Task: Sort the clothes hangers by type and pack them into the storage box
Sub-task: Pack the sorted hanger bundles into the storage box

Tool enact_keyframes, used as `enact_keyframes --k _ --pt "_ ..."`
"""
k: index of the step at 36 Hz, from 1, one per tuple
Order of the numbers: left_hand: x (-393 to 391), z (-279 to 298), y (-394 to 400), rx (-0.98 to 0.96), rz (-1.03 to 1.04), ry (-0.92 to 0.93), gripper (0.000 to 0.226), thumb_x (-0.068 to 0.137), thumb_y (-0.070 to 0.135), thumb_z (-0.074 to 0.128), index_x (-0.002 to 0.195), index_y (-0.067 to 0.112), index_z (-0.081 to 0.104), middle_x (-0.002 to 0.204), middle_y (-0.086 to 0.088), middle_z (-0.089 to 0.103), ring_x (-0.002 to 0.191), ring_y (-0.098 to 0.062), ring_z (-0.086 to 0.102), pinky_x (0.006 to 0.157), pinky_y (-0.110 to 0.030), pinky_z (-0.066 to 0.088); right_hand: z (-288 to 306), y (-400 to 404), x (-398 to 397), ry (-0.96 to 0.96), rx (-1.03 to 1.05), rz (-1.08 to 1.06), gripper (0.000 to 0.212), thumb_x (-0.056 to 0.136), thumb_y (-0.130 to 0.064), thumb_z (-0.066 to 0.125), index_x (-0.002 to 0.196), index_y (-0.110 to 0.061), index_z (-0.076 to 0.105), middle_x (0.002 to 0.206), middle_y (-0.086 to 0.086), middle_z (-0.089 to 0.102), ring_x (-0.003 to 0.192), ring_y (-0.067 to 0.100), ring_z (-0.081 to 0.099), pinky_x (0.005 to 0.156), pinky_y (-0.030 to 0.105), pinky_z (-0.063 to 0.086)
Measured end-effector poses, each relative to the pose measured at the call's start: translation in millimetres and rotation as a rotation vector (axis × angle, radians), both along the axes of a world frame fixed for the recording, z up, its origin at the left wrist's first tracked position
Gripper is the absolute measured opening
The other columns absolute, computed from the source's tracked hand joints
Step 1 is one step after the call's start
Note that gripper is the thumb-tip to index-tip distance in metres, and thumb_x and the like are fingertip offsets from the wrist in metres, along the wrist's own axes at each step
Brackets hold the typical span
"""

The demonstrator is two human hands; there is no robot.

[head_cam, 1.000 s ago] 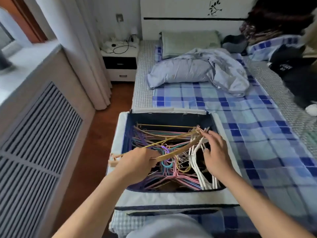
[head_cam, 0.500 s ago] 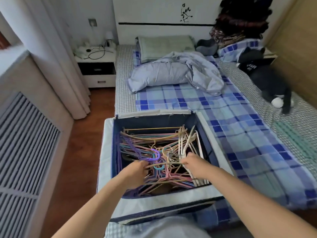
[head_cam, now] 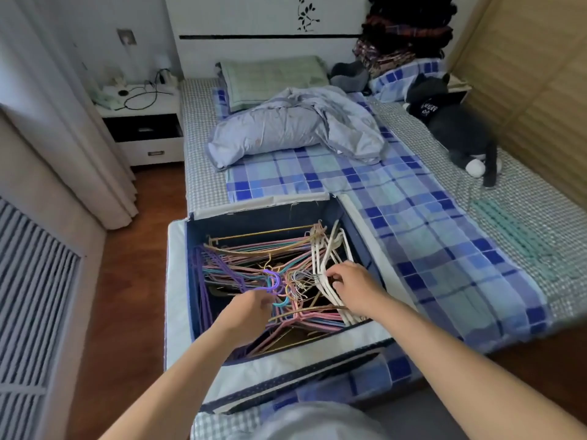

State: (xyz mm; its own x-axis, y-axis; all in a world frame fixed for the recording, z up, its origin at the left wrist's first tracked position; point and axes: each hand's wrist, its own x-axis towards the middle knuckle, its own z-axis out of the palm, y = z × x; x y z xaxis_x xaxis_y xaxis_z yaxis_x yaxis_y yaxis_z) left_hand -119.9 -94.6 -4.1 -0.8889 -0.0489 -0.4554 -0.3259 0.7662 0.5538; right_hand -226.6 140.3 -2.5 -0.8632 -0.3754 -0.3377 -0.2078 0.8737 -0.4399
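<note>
Both hands work inside the storage box (head_cam: pixel 178 281). Right hand (head_cam: pixel 351 285): its grip is a pinch, thumb and curled fingers (head_cam: pixel 332 276) closed on the white hangers (head_cam: pixel 327 265) that stand bunched along the box's right wall. Left hand (head_cam: pixel 249 308): its fingers curl into the tangle where the purple and teal hooks (head_cam: pixel 273 279) meet, but the view does not make clear whether that grip actually closes on a hanger or only touches the pile.

Coloured hangers (head_cam: pixel 241 265), pink, purple, teal and tan, lie crossed over one another and fill the left and middle of the box, their hooks gathered near its centre. Several thin wire hooks (head_cam: pixel 298 279) sit between the two hands. A gold-toned hanger (head_cam: pixel 263 235) lies along the far side of the box.

That box is dark blue inside with pale flaps folded outward, and it rests on the near end of the bed (head_cam: pixel 524 223), at its left edge. A blue plaid sheet (head_cam: pixel 413 223) runs under and beside it. Farther up the bed lie a crumpled pale blue quilt (head_cam: pixel 295 128), a green pillow (head_cam: pixel 273 74) and a dark stuffed toy (head_cam: pixel 454 125). A white nightstand (head_cam: pixel 143 128) with cables on top stands beside the bed's head, with a curtain (head_cam: pixel 63 106) to its left and wooden floor (head_cam: pixel 127 296) beneath.
</note>
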Motion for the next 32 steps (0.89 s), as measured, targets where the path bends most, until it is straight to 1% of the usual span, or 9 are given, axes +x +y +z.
enact_keyframes --k 3,7,13,16,20,24,26,28,32 --pt "-12.7 14.6 29.6 0.093 -0.011 0.044 0.031 0.105 0.019 0.046 0.124 0.015 0.07 0.119 -0.005 0.072 0.104 -0.022 0.068 0.093 -0.033 0.055 17.9 11.5 12.6 0.045 -0.086 -0.077 0.028 0.1 -0.015 0.051 0.123 -0.026 0.063 0.125 -0.008 0.055 0.115 0.014 0.053 0.101 0.035 0.047" --pt "-28.3 41.7 79.5 0.182 -0.013 0.093 0.032 0.102 0.018 0.047 0.124 0.02 0.07 0.114 0.001 0.072 0.099 -0.019 0.069 0.09 -0.031 0.056 33.1 41.3 15.8 0.136 -0.178 -0.16 0.027 0.099 -0.012 0.053 0.119 -0.024 0.065 0.121 -0.008 0.055 0.111 0.013 0.054 0.099 0.032 0.048" --pt "-37.7 74.2 171.9 0.368 0.064 0.156 0.027 0.097 0.013 0.055 0.091 0.034 0.071 0.074 0.013 0.074 0.067 -0.009 0.069 0.064 -0.023 0.05 37.2 128.7 -7.2 0.197 -0.364 -0.37 0.026 0.098 -0.007 0.05 0.116 -0.017 0.066 0.113 -0.008 0.054 0.102 0.009 0.055 0.096 0.029 0.048" --pt "-50.8 76.3 230.3 0.447 0.089 0.128 0.026 0.097 0.008 0.053 0.095 0.025 0.073 0.074 0.004 0.074 0.062 -0.01 0.064 0.061 -0.028 0.048 25.0 190.3 -18.7 0.158 -0.382 -0.445 0.027 0.098 -0.006 0.049 0.114 -0.017 0.067 0.12 -0.002 0.061 0.101 0.009 0.056 0.092 0.025 0.047" --pt "-82.6 60.4 330.7 0.542 0.154 0.089 0.025 0.098 0.003 0.053 0.092 0.019 0.072 0.085 -0.009 0.074 0.064 -0.015 0.063 0.07 -0.033 0.053 6.6 293.2 -32.9 0.111 -0.417 -0.514 0.027 0.097 -0.005 0.051 0.115 -0.016 0.067 0.117 -0.003 0.062 0.106 0.013 0.061 0.091 0.027 0.049" --pt "-109.5 52.9 434.7 0.541 0.122 0.002 0.021 0.102 0.011 0.052 0.102 0.017 0.072 0.091 -0.004 0.075 0.072 -0.015 0.068 0.072 -0.03 0.056 -5.6 415.6 -43.2 0.045 -0.343 -0.633 0.024 0.1 -0.012 0.051 0.118 -0.02 0.065 0.116 -0.008 0.061 0.104 0.011 0.058 0.082 0.022 0.044" --pt "-122.0 57.1 473.9 0.529 0.091 -0.041 0.02 0.103 0.015 0.052 0.101 0.023 0.07 0.094 -0.001 0.075 0.076 -0.013 0.071 0.075 -0.032 0.057 -7.8 473.2 -48.2 0.017 -0.268 -0.703 0.025 0.1 -0.013 0.05 0.117 -0.02 0.066 0.119 -0.009 0.063 0.11 0.016 0.059 0.086 0.026 0.046" --pt "-139.1 59.1 504.9 0.51 0.079 -0.066 0.02 0.103 0.017 0.052 0.1 0.026 0.069 0.095 0.001 0.075 0.078 -0.012 0.072 0.07 -0.026 0.056 -6.4 524.0 -60.0 -0.005 -0.226 -0.772 0.026 0.099 -0.012 0.049 0.117 -0.018 0.067 0.125 -0.001 0.065 0.116 0.021 0.059 0.093 0.029 0.046" --pt "-170.6 56.5 532.7 0.523 0.11 -0.104 0.02 0.102 0.016 0.052 0.102 0.021 0.071 0.094 -0.002 0.076 0.077 -0.016 0.071 0.073 -0.028 0.056 0.6 575.3 -91.6 -0.004 -0.236 -0.798 0.027 0.098 -0.01 0.049 0.118 -0.014 0.067 0.127 0.005 0.065 0.116 0.022 0.059 0.093 0.027 0.043"
